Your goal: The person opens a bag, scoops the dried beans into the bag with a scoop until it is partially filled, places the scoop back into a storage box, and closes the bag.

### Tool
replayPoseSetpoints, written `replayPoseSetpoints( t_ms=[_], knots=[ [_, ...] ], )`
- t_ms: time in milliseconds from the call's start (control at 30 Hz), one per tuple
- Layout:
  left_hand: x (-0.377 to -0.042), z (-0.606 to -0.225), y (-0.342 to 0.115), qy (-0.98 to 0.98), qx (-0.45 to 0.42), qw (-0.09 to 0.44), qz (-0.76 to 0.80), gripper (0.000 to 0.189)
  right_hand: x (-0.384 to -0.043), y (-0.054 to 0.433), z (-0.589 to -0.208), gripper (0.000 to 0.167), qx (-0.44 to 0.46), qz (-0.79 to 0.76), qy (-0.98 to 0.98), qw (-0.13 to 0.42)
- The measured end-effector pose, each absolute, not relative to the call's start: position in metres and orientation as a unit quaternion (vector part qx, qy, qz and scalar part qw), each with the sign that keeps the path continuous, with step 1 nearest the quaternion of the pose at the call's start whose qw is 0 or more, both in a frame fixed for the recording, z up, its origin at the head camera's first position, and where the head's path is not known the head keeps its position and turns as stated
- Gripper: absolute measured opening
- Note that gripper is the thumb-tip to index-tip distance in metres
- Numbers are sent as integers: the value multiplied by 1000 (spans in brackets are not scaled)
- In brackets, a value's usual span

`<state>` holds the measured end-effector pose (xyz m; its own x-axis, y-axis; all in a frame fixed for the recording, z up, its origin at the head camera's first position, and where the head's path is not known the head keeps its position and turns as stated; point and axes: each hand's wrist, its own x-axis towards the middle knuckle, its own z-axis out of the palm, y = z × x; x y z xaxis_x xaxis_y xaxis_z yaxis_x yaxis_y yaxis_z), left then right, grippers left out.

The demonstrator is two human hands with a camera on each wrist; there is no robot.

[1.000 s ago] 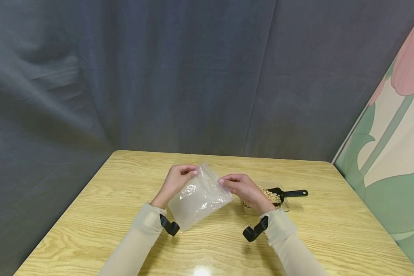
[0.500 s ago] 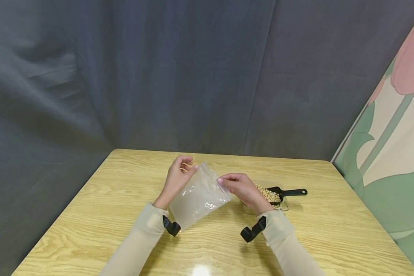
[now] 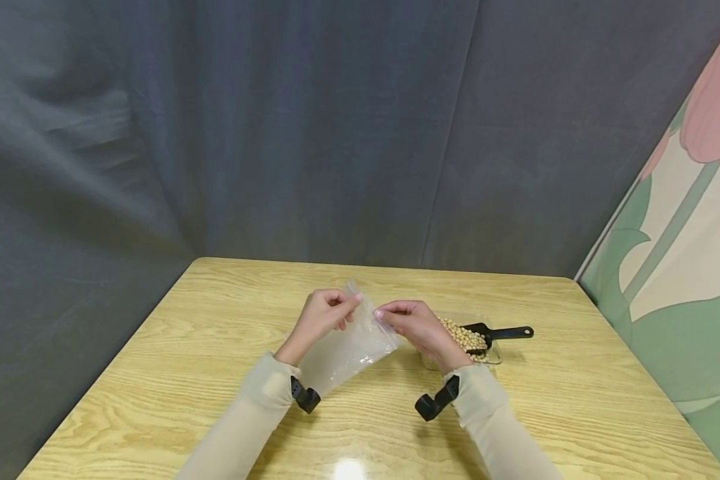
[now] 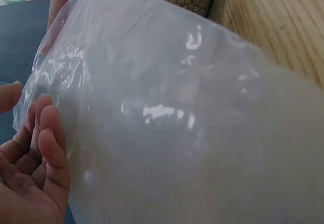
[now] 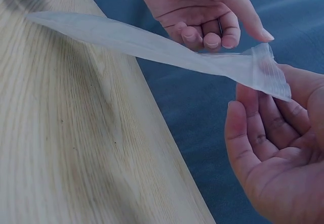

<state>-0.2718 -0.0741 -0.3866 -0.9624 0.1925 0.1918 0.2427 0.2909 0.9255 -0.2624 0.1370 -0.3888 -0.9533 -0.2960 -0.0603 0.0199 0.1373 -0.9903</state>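
Translucent bag (image 3: 349, 353) raised at the lower centre of the head view, its edge pinched by the right hand (image 3: 420, 328).
The left hand (image 3: 321, 319) is loose, thumb apart from half-curled fingers; whether it touches the bag is hard to make out. It covers part of the bag. Right of centre, the right hand partly hides a clear container (image 3: 496, 361) of beans (image 3: 456, 335) with a black scoop (image 3: 507, 333), on the worktop (image 3: 216, 373).

No legible text or numbers — anywhere.
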Motion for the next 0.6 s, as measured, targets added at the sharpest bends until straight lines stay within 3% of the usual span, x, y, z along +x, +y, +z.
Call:
replayPoseSetpoints(
  t_ms=[267,600],
  knots=[
    [-272,-386,-68,-807,-130,2,-576,48,-262,134,-390,27,-107,-639,755,105],
    [-273,-386,-65,-806,-124,-17,-579,48,-261,133,-390,29,-116,-623,769,91]
  ],
)
